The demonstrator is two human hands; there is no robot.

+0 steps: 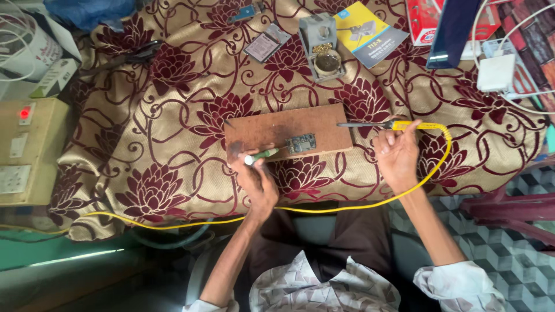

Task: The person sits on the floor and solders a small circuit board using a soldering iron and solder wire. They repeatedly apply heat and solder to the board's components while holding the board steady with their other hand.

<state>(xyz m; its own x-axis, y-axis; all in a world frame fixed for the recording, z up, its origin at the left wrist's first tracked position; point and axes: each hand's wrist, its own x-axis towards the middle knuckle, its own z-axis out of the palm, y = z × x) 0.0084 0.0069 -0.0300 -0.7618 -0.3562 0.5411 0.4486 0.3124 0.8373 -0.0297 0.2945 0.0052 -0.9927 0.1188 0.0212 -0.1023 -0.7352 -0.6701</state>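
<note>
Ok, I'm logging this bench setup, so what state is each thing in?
left hand: gripping a green-handled tool, tip at the small circuit board
right hand: holding the soldering iron, tip above the wooden board, clear of the circuit board
tip-cleaner stand: upright, unused
red indicator light: lit
yellow cord: slack, draped over the table edge

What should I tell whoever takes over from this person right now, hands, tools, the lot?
Left hand: grip shut on a green-handled tool, its tip at the small circuit board.
Right hand: grip shut on the yellow soldering iron, which lies level above the wooden board, tip away from the circuit board.
The circuit board lies on the wooden board's near edge.
The tip-cleaner stand is behind the board.
Done: tools in hand, board placed.
Left: iron not yet on the circuit board.
</note>
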